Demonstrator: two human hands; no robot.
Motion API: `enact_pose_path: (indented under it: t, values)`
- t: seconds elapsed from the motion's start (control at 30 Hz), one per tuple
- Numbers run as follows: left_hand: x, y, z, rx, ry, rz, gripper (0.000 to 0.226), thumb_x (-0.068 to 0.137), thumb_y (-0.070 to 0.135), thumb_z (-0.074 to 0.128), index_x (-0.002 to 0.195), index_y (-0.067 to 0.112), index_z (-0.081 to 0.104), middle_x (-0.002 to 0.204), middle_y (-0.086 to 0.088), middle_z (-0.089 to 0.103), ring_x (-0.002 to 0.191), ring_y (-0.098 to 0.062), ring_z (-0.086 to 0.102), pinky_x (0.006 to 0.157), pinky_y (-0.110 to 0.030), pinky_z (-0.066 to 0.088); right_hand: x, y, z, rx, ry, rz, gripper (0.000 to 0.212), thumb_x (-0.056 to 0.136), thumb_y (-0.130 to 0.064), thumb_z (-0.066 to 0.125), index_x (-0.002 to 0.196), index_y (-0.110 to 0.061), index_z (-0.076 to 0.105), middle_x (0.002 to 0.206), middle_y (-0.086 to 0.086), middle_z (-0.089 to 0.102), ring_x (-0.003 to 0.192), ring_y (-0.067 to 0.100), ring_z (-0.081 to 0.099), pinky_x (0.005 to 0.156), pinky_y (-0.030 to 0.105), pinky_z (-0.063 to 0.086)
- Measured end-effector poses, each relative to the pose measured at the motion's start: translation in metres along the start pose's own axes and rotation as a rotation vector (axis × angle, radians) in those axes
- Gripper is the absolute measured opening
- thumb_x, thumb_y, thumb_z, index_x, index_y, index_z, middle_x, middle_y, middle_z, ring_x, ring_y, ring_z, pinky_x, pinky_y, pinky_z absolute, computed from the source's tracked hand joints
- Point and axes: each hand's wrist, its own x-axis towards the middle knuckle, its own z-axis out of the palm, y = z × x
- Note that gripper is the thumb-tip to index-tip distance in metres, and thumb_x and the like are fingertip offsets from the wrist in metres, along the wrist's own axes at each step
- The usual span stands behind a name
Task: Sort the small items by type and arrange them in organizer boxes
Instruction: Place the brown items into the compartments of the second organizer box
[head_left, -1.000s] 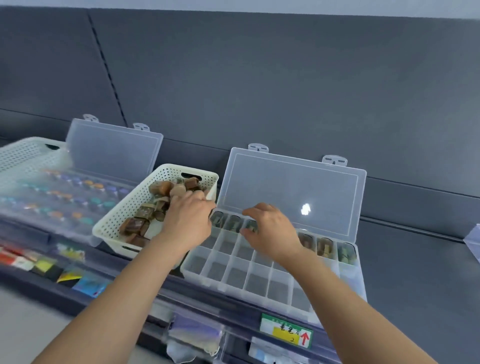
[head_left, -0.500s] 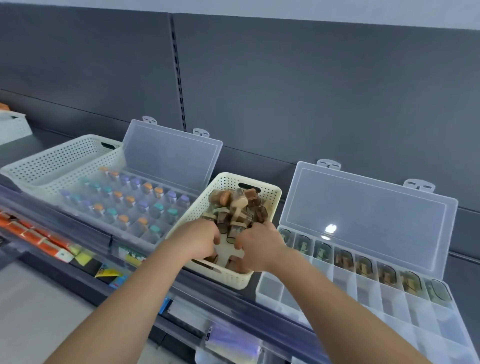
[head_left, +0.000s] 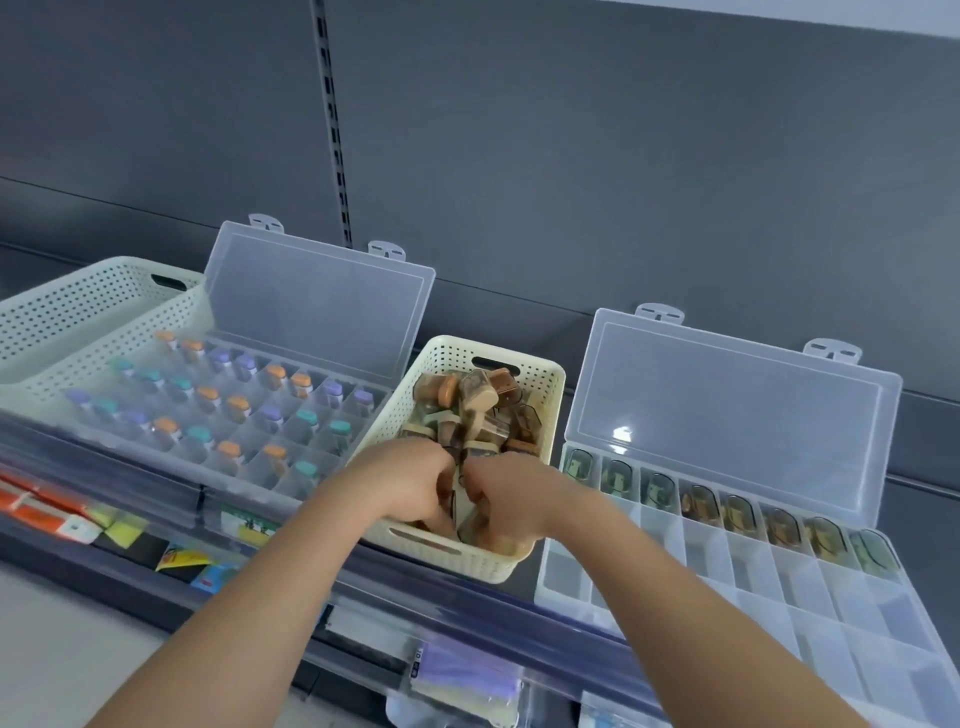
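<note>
A cream perforated basket (head_left: 551, 375) holds a heap of small brown and tan items (head_left: 478, 400). Both my hands reach into its near end. My left hand (head_left: 410, 480) and my right hand (head_left: 511, 496) have their fingers curled down into the heap, each round a small brown item, though motion blur hides the exact grip. To the right lies an open clear organizer box (head_left: 727, 587). Its back row holds several green and brown items (head_left: 737, 512); the nearer compartments show nothing.
Left of the basket, another open clear organizer (head_left: 244, 405) holds several vials with orange, purple and teal caps. A larger white perforated basket (head_left: 78, 312) stands behind it. Everything sits on a grey shelf with a clear front rail (head_left: 467, 597) and price tags.
My right hand left the right organizer's back row and joined my left hand in the cream basket. The view swung left, so the vial organizer now shows fully.
</note>
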Motion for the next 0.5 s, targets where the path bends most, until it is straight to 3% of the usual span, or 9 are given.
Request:
enact_pose_path:
  t: [0.07, 0.17, 0.27, 0.37, 0.5]
  values:
    - [-0.006, -0.001, -0.006, -0.049, 0.071, 0.009, 0.033, 0.074, 0.046, 0.074, 0.088, 0.026, 0.052, 0.094, 0.009, 0.054, 0.087, -0.014, 0.055, 0.069, -0.030, 0.045, -0.005, 0.005, -0.002, 0.078, 0.144, 0.024, 0.029, 0.079, -0.019, 0.065, 0.103, -0.012, 0.050, 0.096, 0.004, 0.058, 0.088, 0.024, 0.055, 0.072, 0.034, 0.048]
    - [-0.011, 0.001, -0.012, -0.204, 0.172, 0.021, 0.030, 0.086, 0.045, 0.062, 0.109, 0.029, 0.050, 0.111, 0.010, 0.056, 0.091, -0.012, 0.054, 0.073, -0.029, 0.045, -0.019, 0.014, -0.008, 0.284, 0.372, 0.018, 0.020, 0.078, -0.018, 0.062, 0.096, -0.017, 0.055, 0.094, 0.005, 0.055, 0.085, 0.023, 0.053, 0.069, 0.029, 0.042]
    - [-0.015, 0.017, -0.014, -0.393, 0.272, 0.081, 0.041, 0.093, 0.037, 0.053, 0.134, 0.040, 0.046, 0.124, 0.010, 0.056, 0.075, -0.007, 0.058, 0.064, -0.024, 0.047, -0.040, 0.027, -0.011, 0.450, 0.588, 0.054, 0.023, 0.075, -0.016, 0.064, 0.097, -0.019, 0.065, 0.093, 0.002, 0.060, 0.084, 0.019, 0.055, 0.073, 0.029, 0.047]
    - [-0.014, 0.041, -0.013, -0.490, 0.357, 0.143, 0.040, 0.096, 0.034, 0.047, 0.133, 0.049, 0.046, 0.123, 0.015, 0.053, 0.068, -0.009, 0.064, 0.070, -0.033, 0.055, -0.063, 0.043, -0.009, 0.565, 0.692, 0.147, 0.027, 0.079, -0.024, 0.067, 0.106, -0.023, 0.064, 0.092, -0.005, 0.065, 0.085, 0.015, 0.061, 0.078, 0.030, 0.053]
    - [-0.007, 0.070, -0.013, -0.484, 0.426, 0.213, 0.031, 0.095, 0.031, 0.050, 0.124, 0.043, 0.053, 0.123, 0.009, 0.050, 0.086, -0.009, 0.057, 0.081, -0.033, 0.052, -0.085, 0.060, -0.001, 0.565, 0.705, 0.184, 0.033, 0.090, -0.024, 0.057, 0.123, -0.030, 0.060, 0.097, -0.001, 0.057, 0.083, 0.014, 0.057, 0.079, 0.027, 0.050]
